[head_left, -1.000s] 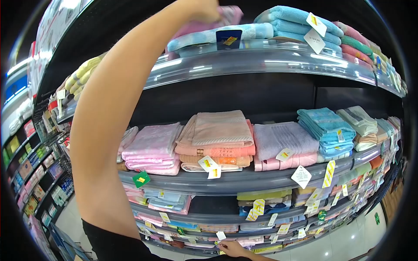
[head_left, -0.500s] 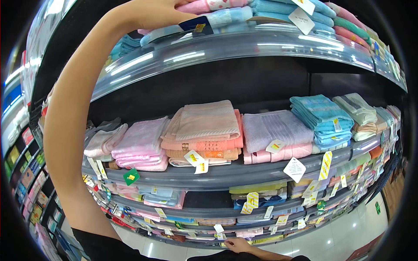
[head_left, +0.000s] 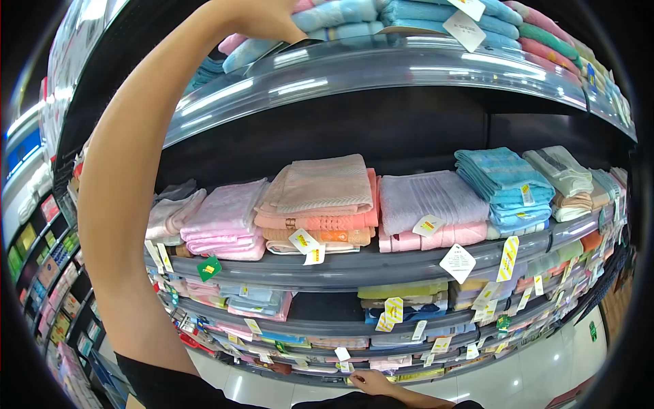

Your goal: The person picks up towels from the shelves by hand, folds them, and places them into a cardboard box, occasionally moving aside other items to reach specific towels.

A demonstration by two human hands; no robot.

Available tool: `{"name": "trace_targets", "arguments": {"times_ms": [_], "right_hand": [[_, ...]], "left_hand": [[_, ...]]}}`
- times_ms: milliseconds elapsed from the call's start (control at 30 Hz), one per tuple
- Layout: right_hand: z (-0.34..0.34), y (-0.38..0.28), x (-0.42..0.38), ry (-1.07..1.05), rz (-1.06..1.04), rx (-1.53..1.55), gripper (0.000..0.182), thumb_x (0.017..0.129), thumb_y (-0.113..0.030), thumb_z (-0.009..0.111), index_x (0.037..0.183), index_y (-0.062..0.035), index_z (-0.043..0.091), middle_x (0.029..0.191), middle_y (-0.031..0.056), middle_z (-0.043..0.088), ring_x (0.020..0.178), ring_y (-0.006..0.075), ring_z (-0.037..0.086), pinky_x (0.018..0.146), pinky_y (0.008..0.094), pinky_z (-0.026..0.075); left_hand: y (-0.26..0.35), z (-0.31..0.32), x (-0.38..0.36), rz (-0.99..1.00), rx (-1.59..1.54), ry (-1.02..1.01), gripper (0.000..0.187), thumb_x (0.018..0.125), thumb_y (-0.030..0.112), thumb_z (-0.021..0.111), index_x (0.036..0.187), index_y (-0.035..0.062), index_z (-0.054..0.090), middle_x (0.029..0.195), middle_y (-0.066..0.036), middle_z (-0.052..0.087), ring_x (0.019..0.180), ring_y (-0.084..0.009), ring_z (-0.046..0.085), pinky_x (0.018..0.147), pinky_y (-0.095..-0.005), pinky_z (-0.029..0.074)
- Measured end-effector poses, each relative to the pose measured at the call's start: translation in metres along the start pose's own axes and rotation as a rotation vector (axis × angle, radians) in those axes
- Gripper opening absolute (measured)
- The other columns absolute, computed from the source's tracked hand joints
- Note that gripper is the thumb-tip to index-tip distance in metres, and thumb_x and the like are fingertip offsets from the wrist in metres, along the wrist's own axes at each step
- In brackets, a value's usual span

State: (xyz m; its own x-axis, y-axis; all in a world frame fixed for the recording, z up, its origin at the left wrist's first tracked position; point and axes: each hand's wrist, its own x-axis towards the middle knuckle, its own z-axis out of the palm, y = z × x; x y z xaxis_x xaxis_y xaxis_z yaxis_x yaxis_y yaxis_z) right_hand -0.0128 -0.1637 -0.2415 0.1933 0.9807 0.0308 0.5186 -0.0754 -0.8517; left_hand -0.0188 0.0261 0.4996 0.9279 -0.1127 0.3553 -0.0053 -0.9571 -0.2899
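My left hand (head_left: 269, 19) is at the top edge, against the left end of a light blue folded towel (head_left: 344, 15) on the upper shelf. Its thumb points down and right by the shelf lip; the other fingers are blurred or cut off by the frame. Low in the view, my right hand (head_left: 370, 382) is near the bottom shelves, its fingers curled together; anything between them is too small to make out. Between the hands, a middle shelf holds a peach towel stack (head_left: 320, 187), a pink stack (head_left: 228, 215), a lilac towel (head_left: 432, 201) and a turquoise stack (head_left: 504, 177).
A clear plastic lip (head_left: 368, 65) runs along the upper shelf. Paper tags such as a white one (head_left: 458, 263) hang over the middle shelf edge. Lower shelves carry more towels (head_left: 402, 293). Other goods shelves (head_left: 51, 273) stand at left, above a pale tiled floor (head_left: 538, 361).
My left hand has shifted slightly up and right, and its forearm rightward. The dark blue card near its thumb is out of sight, and less pink towel shows. My right hand looks unchanged.
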Motion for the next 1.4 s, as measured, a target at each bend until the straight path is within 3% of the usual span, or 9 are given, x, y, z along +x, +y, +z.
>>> {"name": "trace_targets", "arguments": {"times_ms": [267, 300, 500, 667, 800, 933, 1067, 1100, 1400], "right_hand": [[-0.024, -0.033, 0.004, 0.072, -0.047, 0.192, 0.024, 0.092, -0.025, 0.060, 0.102, -0.0046, 0.065, 0.076, 0.0090, 0.065, 0.066, 0.0179, 0.062, 0.063, 0.0311, 0.049], [-0.032, -0.046, 0.005, 0.120, -0.142, 0.292, 0.021, 0.091, -0.020, 0.062, 0.101, -0.0027, 0.065, 0.073, 0.0080, 0.064, 0.063, 0.0154, 0.059, 0.062, 0.0304, 0.049], [-0.108, -0.170, 0.004, 0.150, -0.335, 0.364, 0.019, 0.090, -0.011, 0.064, 0.107, -0.0020, 0.065, 0.091, 0.0098, 0.068, 0.080, 0.0144, 0.064, 0.074, 0.0283, 0.052], [-0.152, -0.273, 0.000, 0.221, -0.896, 0.195, 0.042, 0.086, 0.000, 0.063, 0.127, 0.0015, 0.054, 0.113, 0.0154, 0.064, 0.094, 0.0224, 0.064, 0.079, 0.0328, 0.052], [-0.159, -0.319, -0.005, 0.238, -1.149, 0.191, 0.074, 0.087, -0.006, 0.060, 0.148, -0.0027, 0.018, 0.144, 0.0342, 0.029, 0.119, 0.0393, 0.052, 0.092, 0.0464, 0.046], [-0.136, -0.318, -0.003, 0.358, -1.100, 0.866, 0.081, 0.096, -0.032, 0.050, 0.150, -0.0094, -0.006, 0.153, 0.0186, 0.021, 0.131, 0.0326, 0.038, 0.094, 0.0428, 0.041], [-0.085, -0.282, -0.039, 0.568, -0.727, 1.326, 0.066, 0.099, -0.046, 0.035, 0.150, -0.0084, 0.016, 0.152, 0.0105, 0.029, 0.136, 0.0274, 0.034, 0.106, 0.0443, 0.035], [-0.074, -0.267, -0.042, 0.604, -0.661, 1.446, 0.061, 0.099, -0.045, 0.034, 0.148, -0.0087, 0.024, 0.149, 0.0104, 0.033, 0.135, 0.0276, 0.036, 0.108, 0.0447, 0.034], [-0.009, -0.172, -0.136, 0.750, -0.513, 1.612, 0.058, 0.099, -0.044, 0.034, 0.146, -0.0098, 0.032, 0.146, 0.0102, 0.039, 0.133, 0.0281, 0.040, 0.109, 0.0455, 0.035]], "left_hand": [[-0.035, -0.026, -0.031, -0.080, 0.120, 0.497, 0.050, 0.072, 0.017, 0.063, 0.120, 0.0019, 0.057, 0.097, -0.017, 0.067, 0.092, -0.0242, 0.062, 0.081, -0.0349, 0.050], [-0.005, -0.031, -0.043, -0.372, -0.066, 0.493, 0.044, 0.076, 0.015, 0.065, 0.118, 0.0030, 0.058, 0.096, -0.014, 0.066, 0.089, -0.0225, 0.062, 0.076, -0.0340, 0.050], [0.010, -0.066, -0.097, -0.246, 0.293, 0.897, 0.045, 0.077, 0.020, 0.071, 0.114, -0.0013, 0.057, 0.098, -0.015, 0.065, 0.088, -0.0228, 0.062, 0.073, -0.0344, 0.051], [0.076, -0.020, -0.287, -0.250, 0.137, 0.821, 0.053, 0.080, 0.024, 0.068, 0.124, -0.0004, 0.053, 0.117, -0.022, 0.060, 0.109, -0.0324, 0.057, 0.094, -0.0432, 0.045], [0.065, 0.029, -0.365, -0.136, 0.119, 0.677, 0.055, 0.077, 0.020, 0.073, 0.125, 0.0009, 0.054, 0.118, -0.020, 0.060, 0.108, -0.0317, 0.059, 0.093, -0.0412, 0.047], [0.060, 0.087, -0.342, 0.081, -0.019, 0.491, 0.058, 0.073, 0.017, 0.077, 0.125, 0.0022, 0.056, 0.120, -0.018, 0.061, 0.107, -0.0310, 0.061, 0.092, -0.0393, 0.048], [0.208, 0.139, -0.262, 0.236, 0.010, 0.369, 0.074, 0.060, -0.003, 0.080, 0.128, -0.0010, 0.052, 0.126, -0.022, 0.058, 0.112, -0.0355, 0.060, 0.090, -0.0388, 0.051], [0.215, 0.158, -0.269, 0.257, 0.038, 0.312, 0.055, 0.070, -0.003, 0.069, 0.123, -0.0048, 0.055, 0.120, -0.029, 0.058, 0.102, -0.0385, 0.063, 0.080, -0.0396, 0.054], [0.357, 0.369, -0.339, 0.148, -0.269, -0.077, 0.059, 0.078, 0.026, 0.068, 0.133, 0.0125, 0.051, 0.137, -0.025, 0.044, 0.118, -0.0467, 0.049, 0.098, -0.0529, 0.042]]}}
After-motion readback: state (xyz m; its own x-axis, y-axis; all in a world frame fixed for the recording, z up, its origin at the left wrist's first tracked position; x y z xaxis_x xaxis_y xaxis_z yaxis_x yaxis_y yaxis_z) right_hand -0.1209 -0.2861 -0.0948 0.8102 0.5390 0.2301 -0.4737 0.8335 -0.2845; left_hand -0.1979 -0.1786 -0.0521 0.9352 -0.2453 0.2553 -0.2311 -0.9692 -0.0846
